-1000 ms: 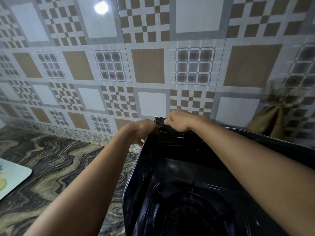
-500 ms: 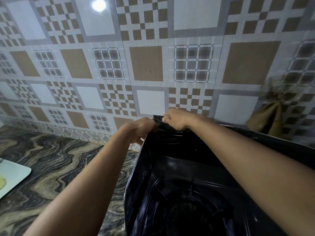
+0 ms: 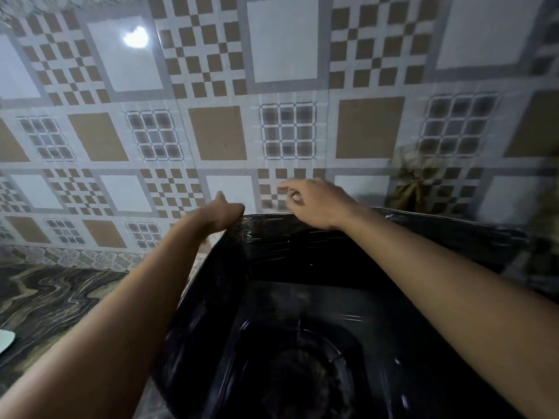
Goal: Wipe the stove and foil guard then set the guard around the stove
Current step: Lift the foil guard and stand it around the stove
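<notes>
A dark, shiny foil guard (image 3: 272,249) stands upright around the black stove (image 3: 305,358), folded at its back left corner. The burner ring shows low in the middle. My left hand (image 3: 220,213) grips the guard's top edge at that corner, thumb up. Just right of the corner, my right hand (image 3: 314,204) hovers over the back panel's top edge with loosely spread fingers, holding nothing. The guard's back panel runs off to the right along the wall.
The patterned tiled wall (image 3: 217,131) stands right behind the guard. The marbled countertop (image 3: 54,300) stretches to the left, with the corner of a pale board (image 3: 5,340) at the left edge. A brownish bundle (image 3: 408,189) sits against the wall at the right.
My right hand has let go of the guard's top edge and lifted, fingers now spread. My left hand still holds the corner. The camera tilted up slightly.
</notes>
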Tool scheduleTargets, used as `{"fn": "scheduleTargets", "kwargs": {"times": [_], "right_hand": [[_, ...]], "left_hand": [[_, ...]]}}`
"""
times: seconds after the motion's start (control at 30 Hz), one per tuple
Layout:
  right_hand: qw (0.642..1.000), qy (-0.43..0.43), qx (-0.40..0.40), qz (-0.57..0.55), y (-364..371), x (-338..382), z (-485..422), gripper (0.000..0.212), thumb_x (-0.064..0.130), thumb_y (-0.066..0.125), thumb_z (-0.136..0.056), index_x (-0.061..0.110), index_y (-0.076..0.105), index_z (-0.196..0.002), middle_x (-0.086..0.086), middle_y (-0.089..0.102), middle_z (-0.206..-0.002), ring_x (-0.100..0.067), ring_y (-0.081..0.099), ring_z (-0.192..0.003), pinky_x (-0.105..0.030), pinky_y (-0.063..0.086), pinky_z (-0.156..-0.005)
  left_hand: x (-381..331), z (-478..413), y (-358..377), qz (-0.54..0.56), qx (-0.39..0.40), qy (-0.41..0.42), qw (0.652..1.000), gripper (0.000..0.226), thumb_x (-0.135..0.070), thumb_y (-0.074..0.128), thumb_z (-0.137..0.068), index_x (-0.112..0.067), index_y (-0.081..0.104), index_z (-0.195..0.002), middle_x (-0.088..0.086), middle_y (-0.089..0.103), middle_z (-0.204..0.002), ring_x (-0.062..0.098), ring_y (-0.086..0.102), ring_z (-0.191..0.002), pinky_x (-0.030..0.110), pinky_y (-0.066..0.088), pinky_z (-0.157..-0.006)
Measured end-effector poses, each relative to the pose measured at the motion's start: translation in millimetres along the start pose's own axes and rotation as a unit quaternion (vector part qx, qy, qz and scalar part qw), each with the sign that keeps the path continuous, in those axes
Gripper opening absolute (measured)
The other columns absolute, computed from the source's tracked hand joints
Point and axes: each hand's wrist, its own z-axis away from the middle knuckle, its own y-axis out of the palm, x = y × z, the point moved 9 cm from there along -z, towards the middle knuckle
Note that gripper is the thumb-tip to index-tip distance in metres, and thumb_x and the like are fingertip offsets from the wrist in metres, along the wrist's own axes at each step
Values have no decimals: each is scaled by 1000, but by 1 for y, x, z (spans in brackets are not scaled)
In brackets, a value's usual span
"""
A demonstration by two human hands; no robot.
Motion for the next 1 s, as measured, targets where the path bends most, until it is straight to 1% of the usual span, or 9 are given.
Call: {"fn": "scheduleTargets", "kwargs": {"times": [0.1, 0.17, 0.33, 0.47, 0.57, 0.63, 0.73, 0.87, 1.0], "right_hand": [[996, 51, -63, 22, -47, -44, 36, 37, 33, 46, -96, 32, 63, -129, -2, 69, -124, -26, 64, -109, -40, 54, -86], [990, 96, -77, 72, -72, -76, 65, 33, 27, 49, -94, 27, 69, -120, -5, 71, -121, -29, 66, -106, -41, 55, -87], [971, 154, 5, 185, -66, -138, 115, 31, 21, 62, -90, 20, 66, -121, -7, 65, -123, -34, 66, -106, -37, 54, -82], [983, 106, -20, 150, -63, -132, 138, 30, 16, 65, -89, 22, 67, -118, -2, 62, -120, -29, 61, -105, -34, 46, -79], [989, 105, -35, 103, -68, -136, 155, 44, 15, 62, -90, 29, 59, -131, 0, 57, -127, -25, 55, -112, -41, 48, -89], [983, 141, -28, 112, -75, -158, 167, 48, 17, 59, -92, 30, 54, -138, 1, 53, -129, -24, 53, -116, -43, 49, -91], [970, 182, 34, 154, -78, -191, 184, 32, 23, 59, -94, 33, 64, -125, 2, 57, -121, -21, 57, -109, -37, 47, -81], [968, 210, 72, 117, -82, -215, 194, 26, 25, 65, -93, 34, 69, -116, 2, 68, -116, -17, 64, -100, -43, 55, -88], [966, 210, 91, 120, -91, -231, 196, 19, 21, 69, -91, 29, 73, -108, 3, 71, -112, -13, 65, -96, -38, 55, -88]], "left_hand": [[-44, 12, -4, -25, -46, 59, 997, 72, -27, 42, -97, -10, 3, -155, 16, 28, -157, 33, 32, -140, 37, 33, -97], [-78, 22, 7, -46, -47, 98, 993, 71, -31, 43, -97, -12, 7, -156, 15, 28, -158, 33, 30, -143, 38, 30, -107], [-146, 29, 71, -109, -26, 186, 976, 68, -32, 51, -93, -13, 25, -153, 20, 43, -148, 36, 42, -134, 40, 36, -107], [-175, 33, 126, -182, -4, 253, 950, 59, -31, 59, -89, -22, 43, -145, 9, 51, -145, 31, 48, -131, 42, 39, -110], [-185, 38, 147, -214, -22, 300, 929, 42, -27, 54, -88, -32, 60, -129, 2, 65, -128, 27, 60, -116, 47, 48, -100], [-188, 41, 150, -229, -46, 318, 919, 35, -26, 52, -87, -36, 67, -116, 2, 71, -116, 26, 65, -104, 47, 54, -91], [-191, 42, 152, -224, -65, 332, 914, 29, -22, 55, -87, -35, 71, -107, 2, 73, -107, 25, 67, -94, 44, 57, -85], [-191, 42, 152, -227, -92, 340, 908, 29, -14, 57, -87, -32, 72, -104, 3, 74, -98, 27, 68, -88, 42, 57, -77], [-188, 38, 154, -222, -98, 344, 907, 30, -11, 57, -88, -31, 72, -104, 3, 74, -96, 26, 67, -85, 41, 57, -74]]}}
